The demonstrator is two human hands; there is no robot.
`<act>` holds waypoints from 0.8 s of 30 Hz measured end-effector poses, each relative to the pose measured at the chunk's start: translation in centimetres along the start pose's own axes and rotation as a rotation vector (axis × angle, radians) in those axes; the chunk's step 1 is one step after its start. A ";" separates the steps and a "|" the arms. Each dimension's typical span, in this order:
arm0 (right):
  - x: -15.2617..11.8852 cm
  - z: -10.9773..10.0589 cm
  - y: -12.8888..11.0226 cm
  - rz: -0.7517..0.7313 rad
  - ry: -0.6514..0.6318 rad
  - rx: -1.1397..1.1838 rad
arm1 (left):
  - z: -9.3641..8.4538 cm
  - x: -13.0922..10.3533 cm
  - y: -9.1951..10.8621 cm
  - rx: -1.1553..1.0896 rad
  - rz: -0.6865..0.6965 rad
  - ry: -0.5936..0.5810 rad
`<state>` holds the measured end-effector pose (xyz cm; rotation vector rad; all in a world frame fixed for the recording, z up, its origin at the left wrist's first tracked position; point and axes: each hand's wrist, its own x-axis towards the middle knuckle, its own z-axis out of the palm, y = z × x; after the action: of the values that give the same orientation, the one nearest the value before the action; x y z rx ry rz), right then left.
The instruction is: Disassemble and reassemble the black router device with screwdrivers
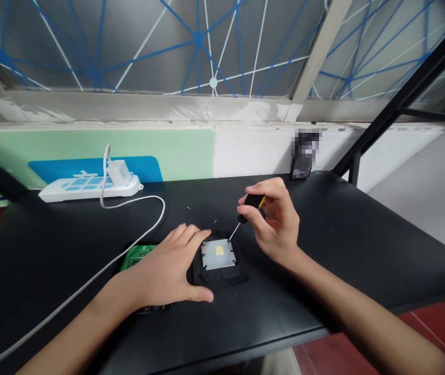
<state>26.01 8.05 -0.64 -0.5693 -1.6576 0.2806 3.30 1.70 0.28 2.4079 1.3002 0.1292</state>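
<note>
My right hand (pixel 275 221) grips a screwdriver (pixel 252 202) with a black and yellow handle. Its thin shaft slants down to the left, and the tip meets the upper right corner of a silver metal plate (pixel 211 259). A pale yellow square pad (pixel 219 250) sits at the plate's middle. Around the plate is a black housing (pixel 230 273), lying flat on the table. My left hand (pixel 171 265) spreads over the housing's left side, thumb and fingers apart. Beneath that hand a green circuit board (pixel 131 257) shows only in part.
On the black table (pixel 347 250), a white power strip (pixel 89 187) with a plugged-in charger (pixel 119 173) stands at the back left. Its white cable (pixel 89 284) runs across the left side. A phone (pixel 302 161) leans against the wall at the back right.
</note>
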 end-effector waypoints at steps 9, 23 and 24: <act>-0.2 0.0 -0.8 0.115 -0.034 0.132 | 0.1 0.0 -0.4 -0.024 0.024 0.026; 0.0 0.0 -0.7 0.039 0.010 -0.042 | 0.0 0.0 -0.2 -0.003 0.019 0.015; 0.0 0.0 -0.9 0.048 0.003 -0.030 | 0.0 0.0 -0.2 -0.005 0.018 0.015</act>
<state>25.87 7.30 -0.23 -0.6322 -1.6494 0.2903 3.12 1.82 0.15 2.4193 1.2830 0.1556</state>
